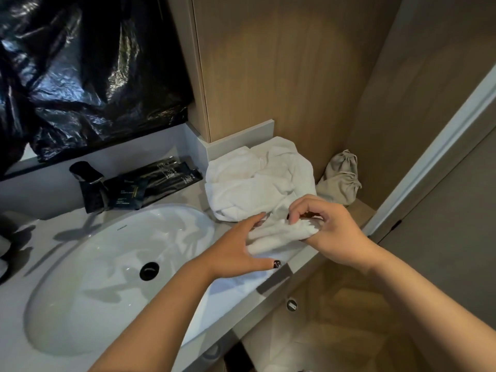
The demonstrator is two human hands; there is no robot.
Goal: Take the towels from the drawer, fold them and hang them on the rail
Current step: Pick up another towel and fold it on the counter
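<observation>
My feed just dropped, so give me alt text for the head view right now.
Both hands work a small white towel at the counter's front edge: the left hand holds it from the sink side, the right hand pinches its far end. A crumpled white towel pile lies behind, beige drawstring bags to its right.

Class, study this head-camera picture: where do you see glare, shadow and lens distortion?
Head view: glare streaks on the black plastic sheet; soft arm shadows fall across the sink; a warm light patch glows on the wood wall; the wide lens bends the door frame.
</observation>
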